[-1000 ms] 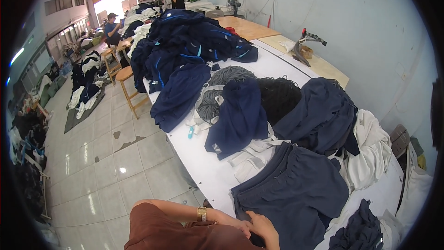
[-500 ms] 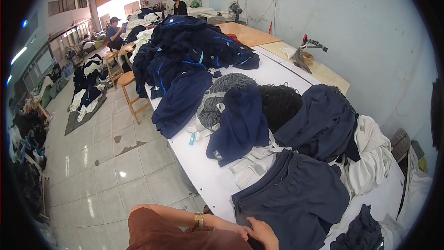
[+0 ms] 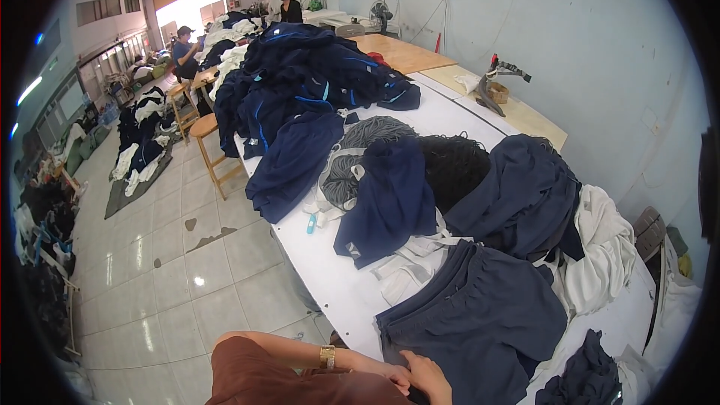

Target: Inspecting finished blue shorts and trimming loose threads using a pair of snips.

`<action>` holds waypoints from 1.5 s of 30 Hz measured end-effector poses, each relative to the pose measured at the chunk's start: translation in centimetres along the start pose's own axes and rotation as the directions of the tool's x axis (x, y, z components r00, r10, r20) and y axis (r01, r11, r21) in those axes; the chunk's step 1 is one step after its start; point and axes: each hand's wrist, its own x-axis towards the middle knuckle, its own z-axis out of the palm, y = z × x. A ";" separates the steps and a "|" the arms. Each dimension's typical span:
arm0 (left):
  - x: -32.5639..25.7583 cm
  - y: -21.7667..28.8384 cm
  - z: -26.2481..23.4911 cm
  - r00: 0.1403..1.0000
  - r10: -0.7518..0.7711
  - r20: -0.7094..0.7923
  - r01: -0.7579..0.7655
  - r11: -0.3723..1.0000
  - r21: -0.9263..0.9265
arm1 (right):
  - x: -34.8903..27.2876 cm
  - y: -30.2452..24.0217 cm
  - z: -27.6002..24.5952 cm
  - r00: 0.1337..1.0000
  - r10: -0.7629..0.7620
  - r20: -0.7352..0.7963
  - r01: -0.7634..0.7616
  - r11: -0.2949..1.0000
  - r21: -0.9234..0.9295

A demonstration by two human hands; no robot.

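My left hand (image 3: 396, 377) reaches in from the lower left, a gold-coloured watch (image 3: 328, 357) on its wrist. Its fingers are bent and closed, partly covered by my right hand. Directly beside it, my right hand (image 3: 429, 379) has curled fingers, with one fingertip against the near edge of a pair of dark grey-blue shorts (image 3: 480, 307). A bit of dark material shows below and between the hands; what they grip is hidden. The shorts lie on the white table (image 3: 341, 285), their gathered waistband toward the left.
Navy garments (image 3: 390, 202), grey yarn (image 3: 379, 131), black yarn (image 3: 454, 172) and white cloth (image 3: 604, 247) cover the table. A small light-blue tool (image 3: 311, 223) lies near its left edge. Farther back are a large navy heap (image 3: 307, 67), wooden stools (image 3: 204, 127) and two people.
My left wrist and watch have shifted slightly to the right. My hands stay at the edge of the shorts, and the garments lie as before.
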 end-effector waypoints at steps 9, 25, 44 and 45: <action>0.3 -2.9 -0.4 0.994 0.022 0.108 -0.021 1.000 -0.016 | 0.3 -0.1 0.3 1.000 -0.019 0.020 0.019 1.000 0.005; 0.1 -2.9 2.4 0.996 0.048 -0.071 -0.055 0.993 -0.106 | 0.3 -2.0 -0.9 0.997 0.001 0.075 0.002 0.999 -0.040; -4.2 0.9 -3.7 0.949 -0.275 0.154 0.292 0.951 -0.097 | 1.4 -6.1 4.5 0.895 0.310 -0.320 -0.262 0.947 0.185; -4.0 2.2 -3.5 0.910 -0.382 0.160 0.400 0.911 -0.101 | 1.1 -6.5 4.7 0.880 0.353 -0.319 -0.287 0.929 0.235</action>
